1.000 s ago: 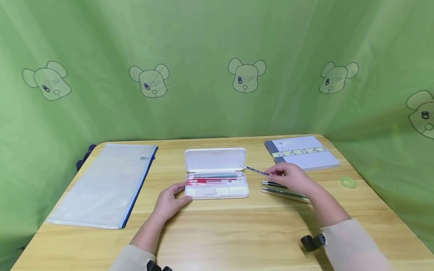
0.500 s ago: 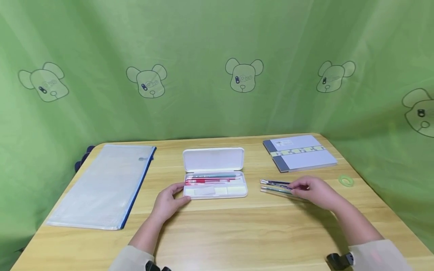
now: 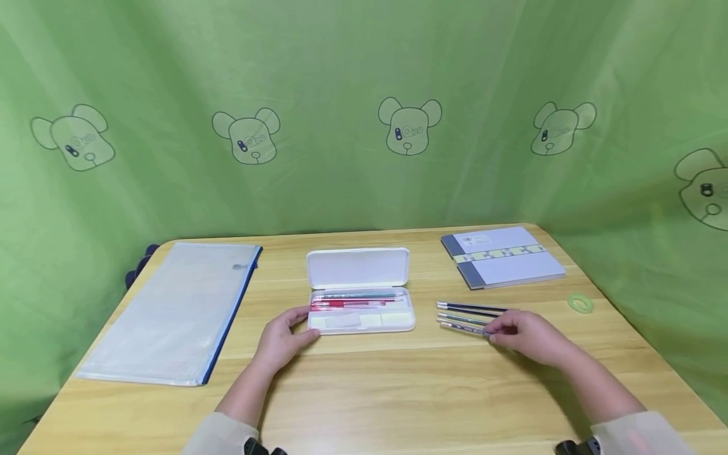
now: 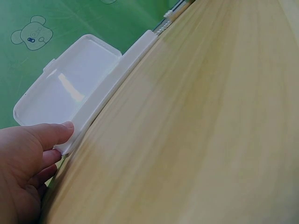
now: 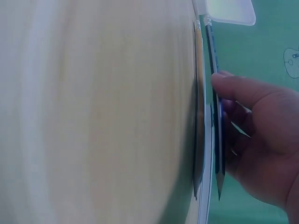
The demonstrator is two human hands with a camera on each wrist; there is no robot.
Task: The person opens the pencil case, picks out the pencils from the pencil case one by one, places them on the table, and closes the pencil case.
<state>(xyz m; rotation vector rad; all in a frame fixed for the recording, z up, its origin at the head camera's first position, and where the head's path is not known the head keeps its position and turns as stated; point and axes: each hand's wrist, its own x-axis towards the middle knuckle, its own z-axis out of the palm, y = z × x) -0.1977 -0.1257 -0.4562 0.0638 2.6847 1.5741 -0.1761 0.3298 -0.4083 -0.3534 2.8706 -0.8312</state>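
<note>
"Green cloth (image 3: 330, 63) printed with bear faces (image 3: 410, 129) hangs behind it all, and a wood-grain surface (image 3: 370, 392) stretches out under the person's hands. What's the left hand (image 3: 286, 339) up to?"

"Gripping the near left corner of a white pencil case (image 3: 370, 330), thumb at the front, fingers round the side. Its lid (image 3: 358, 268) stands raised, just beyond those fingers."

"Is it holding anything?"

"To the right of that hand, yes: slim pencils (image 3: 358, 296) and a red pen (image 3: 347, 304) in the long back compartment, with a pale block (image 3: 344, 320) in the front part."

"And the right hand (image 3: 531, 338)?"

"Pinching a dark patterned pencil (image 3: 462, 327) between thumb and fingers. One end points left, towards the other hand; the sharpened tip pokes out past the palm."

"Does that pencil touch the surface?"

"Can't tell. But more pencils (image 3: 472, 308) lie there, just beyond it and right by the same fingers, pointing much the same way."

"What else is around the hands?"

"Beyond the right hand, near the back edge, a notebook (image 3: 509, 265) with a dark spine and a patterned band. Out to that hand's right, a little farther off, a pale green ring (image 3: 571, 303). Well to the left of the left hand, a translucent zip pouch (image 3: 170, 316), lying flat, blue along one edge."
</note>
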